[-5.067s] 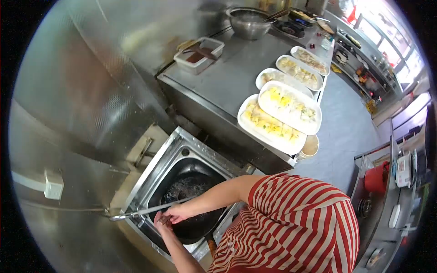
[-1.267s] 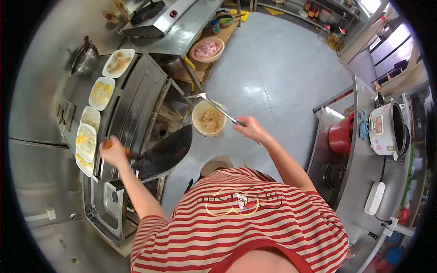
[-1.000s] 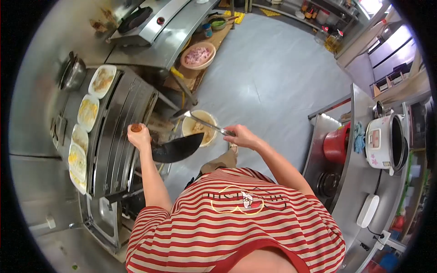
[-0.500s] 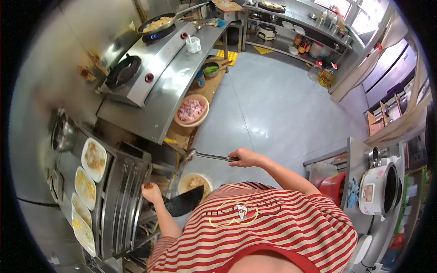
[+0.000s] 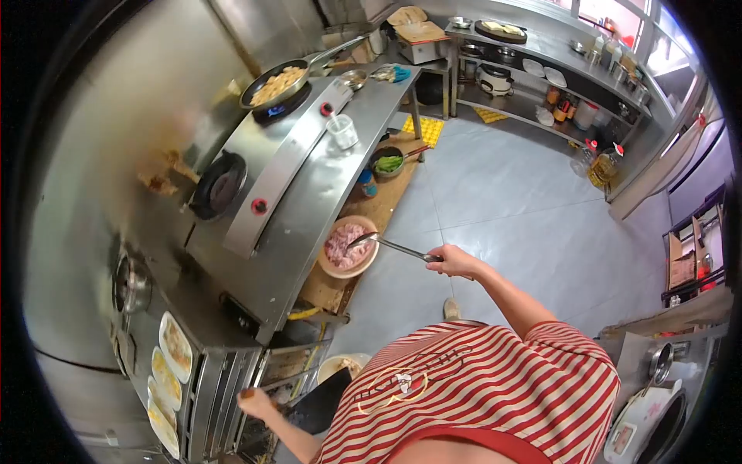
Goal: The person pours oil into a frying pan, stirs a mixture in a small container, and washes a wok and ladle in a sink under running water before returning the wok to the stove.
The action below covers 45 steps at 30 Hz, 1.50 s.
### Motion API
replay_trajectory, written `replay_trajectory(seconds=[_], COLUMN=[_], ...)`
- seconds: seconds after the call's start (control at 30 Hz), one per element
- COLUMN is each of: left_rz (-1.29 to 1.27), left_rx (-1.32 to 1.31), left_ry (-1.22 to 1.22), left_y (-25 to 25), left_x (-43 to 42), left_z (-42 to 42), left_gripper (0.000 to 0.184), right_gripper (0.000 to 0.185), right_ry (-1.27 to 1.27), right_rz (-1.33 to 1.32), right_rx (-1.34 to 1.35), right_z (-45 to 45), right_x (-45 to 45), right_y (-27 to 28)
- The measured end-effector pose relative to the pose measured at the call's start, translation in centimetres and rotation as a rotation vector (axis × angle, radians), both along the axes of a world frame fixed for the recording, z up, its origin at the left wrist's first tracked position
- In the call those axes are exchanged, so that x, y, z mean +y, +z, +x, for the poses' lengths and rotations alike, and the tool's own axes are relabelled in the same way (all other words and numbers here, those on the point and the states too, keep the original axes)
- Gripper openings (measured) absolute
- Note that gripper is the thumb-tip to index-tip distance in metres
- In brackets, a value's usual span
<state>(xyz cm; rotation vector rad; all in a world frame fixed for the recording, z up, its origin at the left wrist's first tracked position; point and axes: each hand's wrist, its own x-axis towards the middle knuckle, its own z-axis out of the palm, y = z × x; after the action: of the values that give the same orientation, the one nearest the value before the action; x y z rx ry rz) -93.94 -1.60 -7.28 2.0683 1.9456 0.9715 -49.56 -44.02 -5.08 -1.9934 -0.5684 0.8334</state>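
Note:
My left hand (image 5: 256, 404) is closed around the wooden handle of a dark wok (image 5: 321, 404), low at the left beside the steel cabinet. Held out in front of my body, my right hand (image 5: 456, 261) grips the handle of a metal ladle (image 5: 402, 248). The ladle's head overlaps, in this view, a bowl of pink meat (image 5: 346, 246) on the low wooden shelf; whether they touch I cannot tell. Partly behind the wok is a cream bucket (image 5: 332, 367) with pale pieces in it.
Plates of food (image 5: 176, 348) line the cabinet top (image 5: 220, 329). A two-burner stove (image 5: 267, 174) bears a pan of browned pieces (image 5: 278, 85). Below stands a pan of greens (image 5: 388, 162). A shelf rack (image 5: 533, 116) is at the back, a rice cooker (image 5: 645, 421) at the lower right.
From the sink, the view has turned to the stove and floor. Wok and ladle are now in my hands. Over the last second the view has swung further toward the stove, and the ladle is raised farther forward.

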Motion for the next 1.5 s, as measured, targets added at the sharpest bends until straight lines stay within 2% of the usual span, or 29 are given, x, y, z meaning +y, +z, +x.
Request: replay_trajectory(seconds=[0.03, 0.07, 0.1, 0.13, 0.17, 0.2, 0.23, 0.33, 0.37, 0.43, 0.47, 0.5, 0.57, 0.6, 0.63, 0.67, 0.77, 0.8, 0.83, 0.93, 1.0, 1.1, 1.13, 1.23, 1.3, 1.33, 1.37, 1.4, 1.5], left_rz=[-0.058, 0.059, 0.080, 0.007, 0.209, 0.039, 0.162, 0.249, 0.272, 0.190, 0.213, 0.243, 0.273, 0.354, 0.447, 0.499, 0.727, 0.735, 0.881, 1.056, 1.041, 0.930, 0.843, 0.902, 0.776, 0.698, 0.697, 0.650, 0.569], left_rx=[-0.078, -0.034, -0.031, -0.147, -0.208, -0.376, -0.305, -0.537, -0.509, -0.785, -0.884, -0.984, -1.049, -1.116, -1.101, -1.116, -1.119, -1.078, -0.929, -0.626, -0.597, -0.722, -0.801, -0.779, -0.866, -0.933, -0.928, -0.934, -0.926], left_ry=[0.066, -0.025, -0.040, -0.013, -0.106, -0.117, -0.184, -0.226, -0.283, -0.313, -0.244, -0.176, -0.274, -0.252, -0.362, -0.277, -0.262, -0.255, -0.227, -0.175, -0.166, -0.248, -0.261, -0.280, -0.370, -0.418, -0.432, -0.431, -0.478], left_y=[1.8, 8.4, 11.0, 13.5, 15.8, 19.8, 20.7, 27.1, 29.2, 32.4, 33.5, 34.7, 36.2, 36.0, 35.1, 35.1, 32.7, 31.9, 30.5, 27.3, 24.7, 21.7, 20.5, 17.7, 15.7, 14.9, 14.3, 13.7, 13.1], left_x=[0.7, -3.7, -3.9, -3.6, -4.4, -6.7, -5.4, -5.5, -5.1, -4.7, -5.1, -5.5, -6.1, -3.5, 0.0, 0.2, 7.2, 9.2, 12.5, 18.2, 20.6, 18.9, 18.5, 17.9, 17.4, 17.0, 16.4, 15.7, 14.6], left_z=[0.2, 3.9, 4.6, 5.2, 6.3, 8.4, 7.5, 9.5, 10.8, 13.5, 16.5, 19.5, 26.1, 27.2, 27.6, 31.0, 38.0, 40.3, 42.2, 47.5, 50.2, 52.6, 52.8, 53.0, 53.1, 53.3, 53.6, 53.8, 54.3], left_gripper=[0.006, 0.009, 0.013, 0.017, 0.020, 0.021, 0.020, 0.018, 0.018, 0.019, 0.017, 0.016, 0.020, 0.023, 0.021, 0.016, 0.021, 0.020, 0.020, 0.023, 0.024, 0.022, 0.021, 0.021, 0.017, 0.016, 0.016, 0.016, 0.015], right_gripper=[0.031, 0.034, 0.033, 0.033, 0.031, 0.030, 0.029, 0.029, 0.031, 0.032, 0.032, 0.032, 0.037, 0.037, 0.037, 0.037, 0.035, 0.035, 0.035, 0.035, 0.035, 0.036, 0.037, 0.039, 0.041, 0.039, 0.034, 0.025, 0.016], right_ry=[0.016, 0.035, 0.017, 0.016, -0.007, -0.030, -0.051, -0.103, -0.130, -0.169, -0.190, -0.211, -0.269, -0.277, -0.297, -0.321, -0.371, -0.371, -0.390, -0.419, -0.430, -0.413, -0.351, -0.142, 0.045, 0.126, 0.250, 0.286, 0.377], right_rz=[-0.012, -0.022, 0.001, 0.008, 0.021, 0.029, 0.067, 0.086, 0.125, 0.137, 0.152, 0.221, 0.225, 0.209, 0.194, 0.208, 0.140, 0.140, 0.134, 0.143, 0.148, 0.173, 0.196, 0.226, 0.324, 0.397, 0.479, 0.596, 0.688], right_rx=[0.003, 0.005, -0.011, -0.004, 0.012, 0.031, -0.008, -0.124, -0.142, -0.039, 0.054, -0.009, 0.040, 0.022, 0.001, -0.007, -0.060, -0.076, -0.116, -0.151, -0.133, -0.173, -0.125, -0.032, -0.069, 0.037, 0.323, 0.500, 1.038], right_z=[2.4, 4.6, 6.7, 8.7, 10.6, 12.0, 13.5, 16.8, 17.8, 18.7, 19.1, 19.6, 20.4, 20.8, 21.1, 21.4, 22.4, 22.5, 22.4, 23.7, 24.0, 24.4, 24.8, 26.2, 26.9, 27.0, 27.2, 26.7, 25.6], right_x=[-0.6, -1.1, -1.6, -1.6, -1.9, -2.3, -2.2, -1.6, -0.9, -1.1, -0.1, 0.4, 0.9, 1.0, 1.0, 1.1, 2.0, 2.6, 3.1, 5.5, 7.4, 11.8, 13.2, 18.8, 24.3, 27.3, 30.3, 33.5, 43.2], right_y=[0.0, -0.2, -0.6, -0.4, 0.0, 0.1, -1.0, -2.2, -2.9, -1.4, -0.9, -2.3, -2.7, -2.2, -1.5, -1.2, 2.0, 3.1, 3.9, 6.1, 7.5, 9.8, 10.2, 11.6, 12.1, 12.4, 11.8, 12.1, 10.9])
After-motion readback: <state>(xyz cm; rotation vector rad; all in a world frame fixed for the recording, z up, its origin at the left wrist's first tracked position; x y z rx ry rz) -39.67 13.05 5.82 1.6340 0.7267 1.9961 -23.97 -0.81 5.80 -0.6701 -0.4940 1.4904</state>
